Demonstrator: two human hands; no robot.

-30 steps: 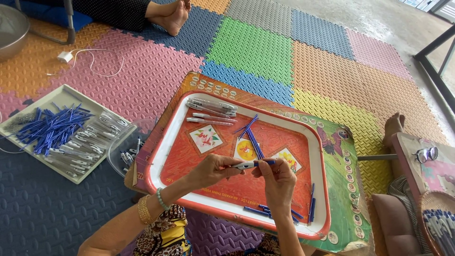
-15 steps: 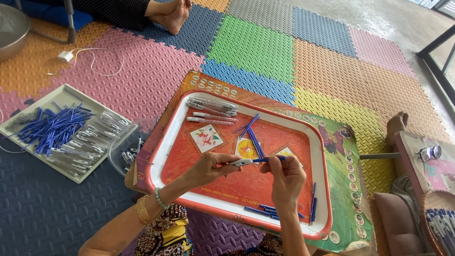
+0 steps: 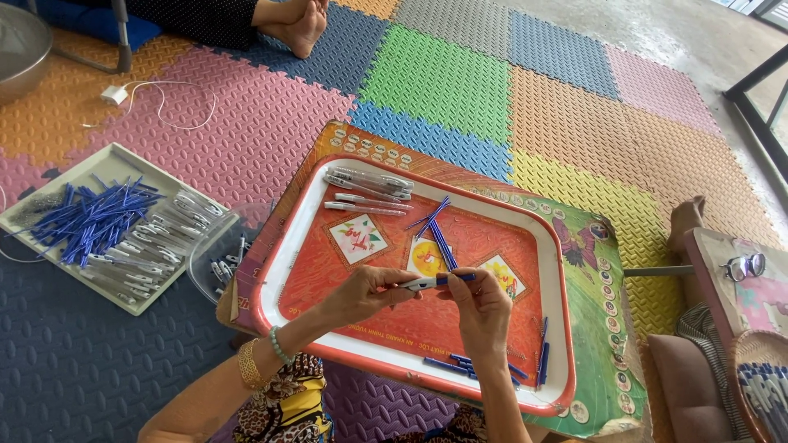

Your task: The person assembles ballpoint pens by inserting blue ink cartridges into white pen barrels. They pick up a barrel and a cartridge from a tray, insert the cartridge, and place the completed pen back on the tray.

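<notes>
Over a red tray with a white rim (image 3: 287, 254), my left hand (image 3: 361, 293) holds a clear pen barrel (image 3: 417, 284) by its left end. My right hand (image 3: 480, 308) pinches a blue refill (image 3: 456, 278) that sticks out of the barrel's right end. Assembled clear pens (image 3: 367, 187) lie in a row at the tray's far left. Loose blue refills (image 3: 437, 231) lie in the tray's middle, and more blue pieces (image 3: 538, 361) rest along its near right edge.
A white tray (image 3: 51, 259) at the left holds blue refills (image 3: 86, 221) and clear pen parts (image 3: 156, 242). A clear bowl (image 3: 215, 264) stands beside the red tray. Another person's feet (image 3: 300, 23) rest at the top. Glasses (image 3: 745, 265) lie on a low table at the right.
My hands have drawn slightly closer together over the tray, with the blue refill going further into the clear barrel. Everything else stays in place.
</notes>
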